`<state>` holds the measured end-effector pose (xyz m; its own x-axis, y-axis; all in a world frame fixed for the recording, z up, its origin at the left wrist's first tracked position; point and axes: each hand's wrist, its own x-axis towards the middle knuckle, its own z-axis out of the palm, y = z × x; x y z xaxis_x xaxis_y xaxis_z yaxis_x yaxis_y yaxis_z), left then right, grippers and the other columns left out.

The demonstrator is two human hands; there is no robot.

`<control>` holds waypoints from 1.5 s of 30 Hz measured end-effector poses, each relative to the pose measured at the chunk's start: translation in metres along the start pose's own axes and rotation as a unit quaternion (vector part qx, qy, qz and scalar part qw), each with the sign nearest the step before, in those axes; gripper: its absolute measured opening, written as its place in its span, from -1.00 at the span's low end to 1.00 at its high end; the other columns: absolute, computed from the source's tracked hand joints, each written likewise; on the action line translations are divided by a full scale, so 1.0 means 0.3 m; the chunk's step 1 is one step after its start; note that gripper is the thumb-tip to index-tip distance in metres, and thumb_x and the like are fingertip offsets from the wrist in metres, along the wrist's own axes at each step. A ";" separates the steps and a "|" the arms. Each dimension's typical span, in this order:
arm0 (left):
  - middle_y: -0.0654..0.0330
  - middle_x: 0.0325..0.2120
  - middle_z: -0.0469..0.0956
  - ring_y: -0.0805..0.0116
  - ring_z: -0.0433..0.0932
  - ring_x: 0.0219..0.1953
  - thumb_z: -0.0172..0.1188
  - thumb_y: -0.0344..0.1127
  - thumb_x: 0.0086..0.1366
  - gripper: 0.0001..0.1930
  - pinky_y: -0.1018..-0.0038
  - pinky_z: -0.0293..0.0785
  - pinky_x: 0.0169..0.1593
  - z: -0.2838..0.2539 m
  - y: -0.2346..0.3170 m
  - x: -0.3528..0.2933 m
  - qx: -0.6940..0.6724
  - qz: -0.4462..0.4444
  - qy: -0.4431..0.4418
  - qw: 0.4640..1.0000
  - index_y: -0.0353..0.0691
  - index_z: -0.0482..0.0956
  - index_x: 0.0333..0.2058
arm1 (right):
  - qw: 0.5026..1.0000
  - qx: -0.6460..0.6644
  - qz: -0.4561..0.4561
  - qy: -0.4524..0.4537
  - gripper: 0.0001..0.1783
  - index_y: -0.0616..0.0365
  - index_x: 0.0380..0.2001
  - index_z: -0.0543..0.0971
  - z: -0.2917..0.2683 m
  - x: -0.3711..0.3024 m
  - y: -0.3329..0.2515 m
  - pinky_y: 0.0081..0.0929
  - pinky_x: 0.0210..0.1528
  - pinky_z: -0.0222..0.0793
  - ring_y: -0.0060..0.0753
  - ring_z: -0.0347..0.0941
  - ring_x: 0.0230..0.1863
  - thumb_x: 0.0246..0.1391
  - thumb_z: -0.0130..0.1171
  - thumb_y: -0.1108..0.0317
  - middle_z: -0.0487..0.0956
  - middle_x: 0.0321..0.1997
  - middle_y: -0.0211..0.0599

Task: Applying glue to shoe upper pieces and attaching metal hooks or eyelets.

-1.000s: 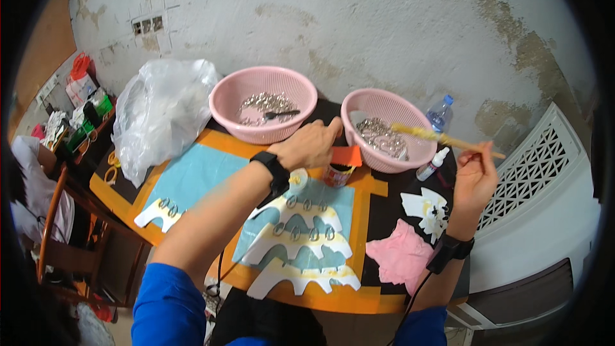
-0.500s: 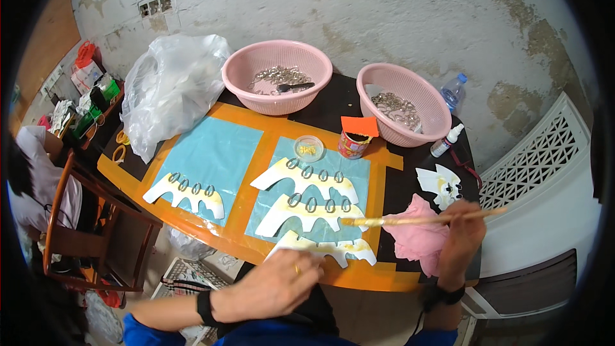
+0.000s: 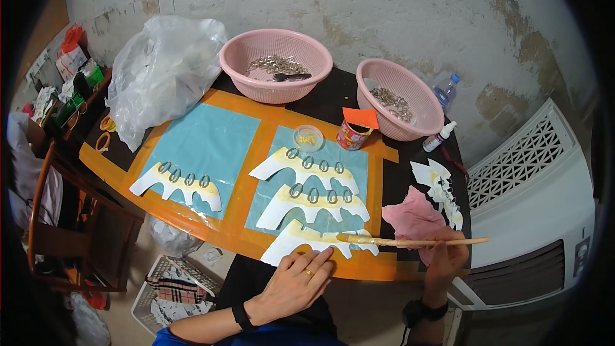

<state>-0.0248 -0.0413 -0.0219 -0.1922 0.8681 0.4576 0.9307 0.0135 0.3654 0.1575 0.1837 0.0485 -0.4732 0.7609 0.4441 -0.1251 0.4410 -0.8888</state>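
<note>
White, scalloped, card-like strip (image 3: 301, 237), tinted yellow along its upper edge, lies at the front of the right-hand pale-blue plastic sheet (image 3: 278, 141), partly over the glossy orange tape (image 3: 250, 166). Compared with half a second ago, the left hand (image 3: 298, 284) has slid from this strip's left end to its near edge; its fingers stretch out close together, apparently steadying it, and no object shows in its grasp. The right hand (image 3: 445, 257) grips a long pale wooden-handled brush (image 3: 410, 242), whose tip has shifted from beside the second strip to over this one; whether bristles touch it, I cannot tell. Both hands now seem devoted to this nearest strip.

Counting: four such strips lie on two blue sheets, one on the left and three on the right. Three of them carry four oval metal rings (image 3: 313, 195) apiece, twelve altogether; the nearest shows none. Two pink perforated plastic basins (image 3: 275, 91) contain loose metal pieces, too many to count. One patterned can (image 3: 352, 139) has one orange flap, beside one clear round tub (image 3: 308, 129) with yellow bits. One crumpled pink cloth (image 3: 413, 214) sits near the right hand.
</note>
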 end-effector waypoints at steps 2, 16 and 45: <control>0.18 0.23 0.46 0.25 0.47 0.05 0.34 -0.23 0.24 -0.59 0.31 0.29 0.10 -0.002 0.004 0.002 -0.005 -0.003 0.006 1.000 -0.17 0.53 0.03 | 1.000 -0.010 -0.015 0.000 -0.79 0.23 -0.34 0.43 -0.011 -0.008 0.022 -0.54 -0.28 0.33 -0.53 0.36 -0.39 0.28 0.18 0.32 0.46 -0.41 -0.31; 0.13 0.21 0.48 0.26 0.48 0.02 0.35 -0.27 0.24 -0.63 0.33 0.30 0.04 -0.003 0.006 0.007 0.002 -0.007 0.009 1.000 -0.20 0.54 0.00 | 0.992 -0.082 -0.091 0.001 -0.83 0.21 -0.35 0.44 0.008 -0.012 0.024 -0.50 -0.21 0.36 -0.49 0.39 -0.33 0.24 0.21 0.38 0.46 -0.42 -0.31; 0.08 0.22 0.47 0.22 0.49 0.02 0.33 -0.28 0.23 -0.65 0.32 0.30 -0.01 -0.022 0.027 0.027 0.059 0.005 -0.023 0.998 -0.22 0.50 -0.05 | 0.992 -0.049 -0.112 0.036 -0.79 0.17 -0.38 0.43 0.011 -0.006 0.005 -0.55 -0.30 0.23 -0.49 0.32 -0.35 0.17 0.26 0.34 0.40 -0.44 -0.36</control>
<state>-0.0208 -0.0374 -0.0098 -0.1711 0.8907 0.4211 0.9633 0.0615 0.2614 0.1554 0.1817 0.0459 -0.3796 0.6681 0.6399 -0.1340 0.6447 -0.7526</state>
